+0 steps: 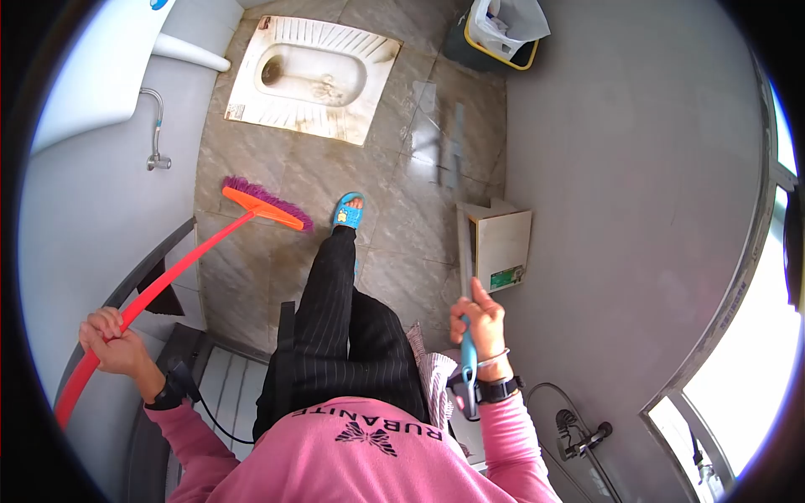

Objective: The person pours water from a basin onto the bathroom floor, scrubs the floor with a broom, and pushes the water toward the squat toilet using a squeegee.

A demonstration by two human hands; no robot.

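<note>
Stretching toward the left edge of the frame, the left hand wraps its fingers round the pole of a red broom, whose bristled head sits left of centre. Right of centre, the right hand grips a blue-handled tool, forearm and thumb pointing up the frame.
</note>
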